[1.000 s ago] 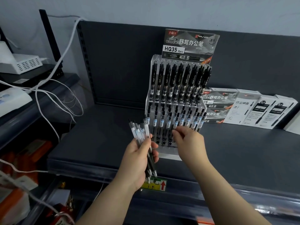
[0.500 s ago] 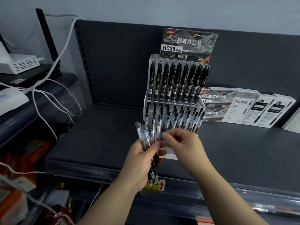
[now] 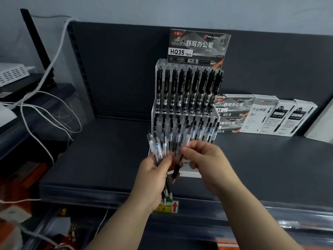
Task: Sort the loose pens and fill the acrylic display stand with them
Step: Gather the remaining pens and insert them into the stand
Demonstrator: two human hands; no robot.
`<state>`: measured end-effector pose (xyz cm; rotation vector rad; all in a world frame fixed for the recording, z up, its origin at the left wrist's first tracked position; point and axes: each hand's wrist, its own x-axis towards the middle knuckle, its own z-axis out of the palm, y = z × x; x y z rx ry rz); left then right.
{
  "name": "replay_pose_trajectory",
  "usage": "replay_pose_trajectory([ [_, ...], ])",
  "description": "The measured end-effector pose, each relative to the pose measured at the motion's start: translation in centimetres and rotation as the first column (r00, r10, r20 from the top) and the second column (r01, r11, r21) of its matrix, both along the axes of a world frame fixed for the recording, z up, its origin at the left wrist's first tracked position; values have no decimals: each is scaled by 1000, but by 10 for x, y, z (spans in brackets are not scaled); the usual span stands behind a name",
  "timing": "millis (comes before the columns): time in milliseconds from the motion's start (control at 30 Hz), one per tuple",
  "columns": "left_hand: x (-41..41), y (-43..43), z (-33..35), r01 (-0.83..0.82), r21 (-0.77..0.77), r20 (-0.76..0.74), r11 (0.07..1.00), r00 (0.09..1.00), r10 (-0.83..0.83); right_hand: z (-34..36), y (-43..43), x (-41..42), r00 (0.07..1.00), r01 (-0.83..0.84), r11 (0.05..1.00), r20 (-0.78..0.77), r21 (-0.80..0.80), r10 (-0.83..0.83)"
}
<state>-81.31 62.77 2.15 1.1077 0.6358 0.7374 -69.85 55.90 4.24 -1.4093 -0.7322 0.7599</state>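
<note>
A tiered acrylic display stand (image 3: 155, 112) sits on the dark shelf, its upper row full of black pens (image 3: 187, 87) and its lower row holding clear pens with blue labels (image 3: 200, 130). My left hand (image 3: 153, 179) grips a bundle of several clear pens (image 3: 157, 147), fanned upward in front of the stand. My right hand (image 3: 205, 157) pinches one clear pen (image 3: 182, 152) at the bundle's right side, the pen tilted with its black grip end pointing down.
The dark shelf (image 3: 108, 156) has pen boxes (image 3: 266, 114) at the back right and a grey HQ35 box (image 3: 198, 47) atop the stand. White cables (image 3: 45, 112) and a white device (image 3: 10, 73) lie to the left. A price tag (image 3: 169, 206) marks the shelf's front edge.
My right hand came back from the stand's lower row to the bundle and took hold of one pen, drawing it out to the right. My left hand keeps the bundle nearly still.
</note>
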Motion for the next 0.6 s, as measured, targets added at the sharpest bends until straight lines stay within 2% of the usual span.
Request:
replay_pose_trajectory([
  [100, 1, 4, -3, -56, -10, -14, 998, 998, 56, 8, -2, 10, 975, 215, 974, 51, 68, -218],
  [167, 1, 7, -5, -78, 4, -30, 997, 997, 78, 11, -1, 17, 918, 346, 934, 174, 89, -356],
  [233, 1, 8, -6, -74, 34, -47, 997, 996, 75, 9, 2, 20, 866, 407, 911, 286, 71, -410],
  [433, 2, 6, -4, -51, 135, -46, 989, 997, 57, -11, 13, 20, 777, 423, 901, 550, -98, -305],
  [600, 3, 6, -4, -48, 126, -29, 991, 998, 52, -19, 16, 19, 721, 425, 895, 648, -136, -244],
])
